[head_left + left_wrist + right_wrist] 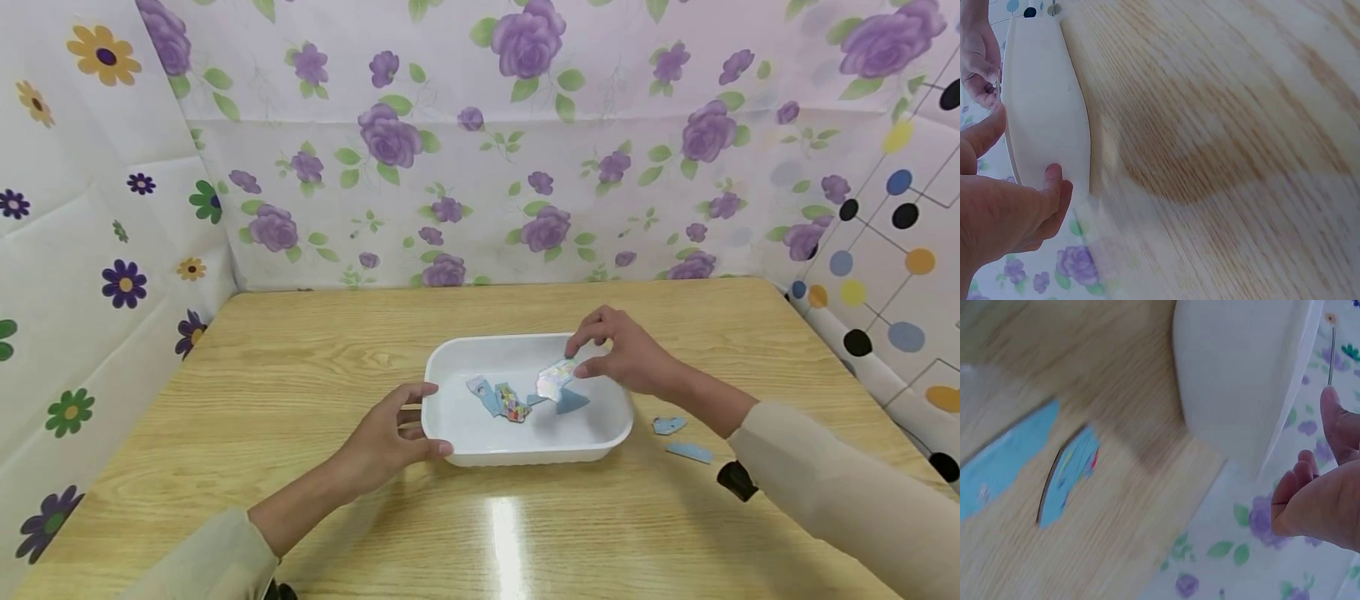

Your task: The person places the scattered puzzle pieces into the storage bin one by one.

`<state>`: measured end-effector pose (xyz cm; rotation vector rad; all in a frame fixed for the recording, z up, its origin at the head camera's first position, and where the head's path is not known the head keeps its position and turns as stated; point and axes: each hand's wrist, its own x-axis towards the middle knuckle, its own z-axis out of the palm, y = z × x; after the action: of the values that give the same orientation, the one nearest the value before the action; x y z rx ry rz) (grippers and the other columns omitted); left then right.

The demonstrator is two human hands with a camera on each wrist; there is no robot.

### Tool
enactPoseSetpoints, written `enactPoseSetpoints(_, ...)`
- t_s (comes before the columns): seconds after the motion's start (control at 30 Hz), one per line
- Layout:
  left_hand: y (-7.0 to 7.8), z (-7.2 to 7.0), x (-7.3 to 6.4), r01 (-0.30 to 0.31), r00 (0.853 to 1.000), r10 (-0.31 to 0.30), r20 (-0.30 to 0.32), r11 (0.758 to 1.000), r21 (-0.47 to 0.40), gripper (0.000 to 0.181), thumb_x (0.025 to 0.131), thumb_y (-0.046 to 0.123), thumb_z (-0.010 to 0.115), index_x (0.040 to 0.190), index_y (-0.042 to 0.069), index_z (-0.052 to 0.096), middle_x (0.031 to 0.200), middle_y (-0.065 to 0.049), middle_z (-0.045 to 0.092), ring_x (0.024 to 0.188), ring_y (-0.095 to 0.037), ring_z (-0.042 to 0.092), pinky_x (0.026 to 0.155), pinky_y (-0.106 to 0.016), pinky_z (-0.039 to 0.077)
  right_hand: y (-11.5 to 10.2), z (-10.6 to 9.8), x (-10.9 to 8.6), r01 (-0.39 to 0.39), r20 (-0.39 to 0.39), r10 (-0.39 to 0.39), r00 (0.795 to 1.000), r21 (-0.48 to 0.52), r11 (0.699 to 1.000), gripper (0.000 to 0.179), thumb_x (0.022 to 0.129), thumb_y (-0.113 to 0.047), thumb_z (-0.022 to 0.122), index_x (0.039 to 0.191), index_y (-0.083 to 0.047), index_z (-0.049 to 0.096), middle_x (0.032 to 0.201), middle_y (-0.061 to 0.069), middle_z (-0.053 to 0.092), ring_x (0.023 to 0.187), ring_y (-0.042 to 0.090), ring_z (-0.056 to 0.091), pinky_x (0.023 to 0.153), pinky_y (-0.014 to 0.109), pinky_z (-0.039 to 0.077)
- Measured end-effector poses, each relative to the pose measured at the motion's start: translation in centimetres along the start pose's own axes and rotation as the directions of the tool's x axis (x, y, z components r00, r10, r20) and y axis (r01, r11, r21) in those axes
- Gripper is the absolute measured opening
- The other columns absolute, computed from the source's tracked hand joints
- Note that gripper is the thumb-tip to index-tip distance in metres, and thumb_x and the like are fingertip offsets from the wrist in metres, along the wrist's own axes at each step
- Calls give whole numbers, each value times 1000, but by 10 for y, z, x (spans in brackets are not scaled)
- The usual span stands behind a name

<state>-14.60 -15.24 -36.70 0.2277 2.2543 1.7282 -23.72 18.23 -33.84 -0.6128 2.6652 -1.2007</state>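
Note:
My left hand (pixel 386 437) grips the left end of a white plastic tray (pixel 517 457), thumb at the rim and fingers against the outer wall. Over the tray's right part, my right hand (pixel 626 354) pinches a thin, flat, irregular puzzle piece (pixel 553 379) with a shiny printed face. In the right wrist view that piece (pixel 1333 356) shows only as a thin edge. Inside the tray lie a light-blue piece (pixel 484 396), a multicoloured piece (pixel 512 404) and a plain blue piece (pixel 573 402). Another blue bit is partly hidden by the pinched piece.
Two more flat blue pieces lie on the wooden table right of the tray: a printed one (pixel 668 426) and a long one (pixel 690 452). The table (pixel 300 358) meets a flowered cloth (pixel 450 167) at the back. Patterned cloths hang on both sides.

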Motion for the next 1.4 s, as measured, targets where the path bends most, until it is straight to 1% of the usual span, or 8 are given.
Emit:
enactPoseSetpoints(0.23, 0, 0, 0, 0, 1000, 0, -6, 1000, 5, 80, 77, 10, 81, 143, 2, 35, 140, -22, 38, 120, -39, 54, 88, -34, 55, -26, 30, 1, 26, 63, -25, 998, -3, 1000, 15, 78, -3, 79, 89, -12, 74, 108, 8, 51, 106, 34, 43, 90, 43, 40)
enactPoseSetpoints(0.43, 1, 0, 0, 4, 1000, -4, -19, 1000, 15, 79, 77, 10, 81, 142, 4, 36, 139, -21, 39, 120, -38, 54, 88, -34, 55, -39, 55, 6, 60, 55, -56, 997, -81, 995, 18, 71, -2, 83, 81, -14, 74, 99, 2, 55, 101, 28, 47, 84, 37, 40)
enactPoseSetpoints(0.6, 1, 1, 0, 2, 1000, -2, -9, 1000, 0, 79, 78, 9, 81, 143, 2, 35, 140, -22, 38, 121, -39, 53, 88, -35, 55, -45, 72, 3, 79, 98, -62, 993, -188, 979, 18, 72, -7, 84, 81, -18, 73, 102, 1, 51, 104, 28, 42, 86, 51, 37)
enactPoseSetpoints(0.67, 1, 1, 0, 4, 1000, -4, -6, 1000, -3, 80, 78, 10, 81, 143, 2, 35, 140, -22, 38, 121, -39, 53, 88, -35, 55, -47, 76, 1, 97, 133, -72, 989, -195, 976, 18, 73, -8, 83, 84, -18, 73, 105, 2, 50, 106, 28, 40, 89, 55, 35)
enactPoseSetpoints(0.83, 1, 0, 0, 14, 1000, -14, -12, 1000, 4, 80, 78, 11, 81, 143, 4, 36, 140, -21, 38, 121, -38, 54, 88, -35, 55, -50, 78, -3, 124, 192, -98, 977, -129, 984, 19, 76, -5, 81, 90, -15, 73, 109, 2, 48, 107, 26, 38, 87, 47, 37)
enactPoseSetpoints(1.1, 0, 0, 0, 19, 1000, -19, -19, 1000, 18, 80, 76, 12, 82, 142, 4, 36, 140, -20, 39, 121, -38, 54, 88, -35, 55, -42, 74, -5, 153, 193, -134, 972, -85, 985, 11, 81, -7, 75, 90, -14, 73, 105, 3, 48, 105, 25, 38, 84, 37, 39)
enactPoseSetpoints(1.27, 0, 0, 0, 14, 1000, -14, -22, 1000, 26, 79, 77, 11, 82, 142, 5, 37, 140, -20, 39, 121, -38, 54, 88, -34, 55, -38, 67, -5, 174, 193, -160, 968, -62, 983, 14, 83, -7, 75, 95, -13, 74, 109, 4, 49, 108, 25, 40, 89, 43, 43)
enactPoseSetpoints(1.4, 0, 1, 0, 6, 1000, -6, -18, 1000, 19, 79, 77, 10, 81, 142, 4, 37, 140, -21, 38, 121, -39, 53, 88, -34, 55, -36, 61, -5, 149, 182, -138, 974, -53, 987, 16, 83, -4, 74, 97, -13, 74, 111, 5, 49, 109, 27, 42, 92, 49, 43)
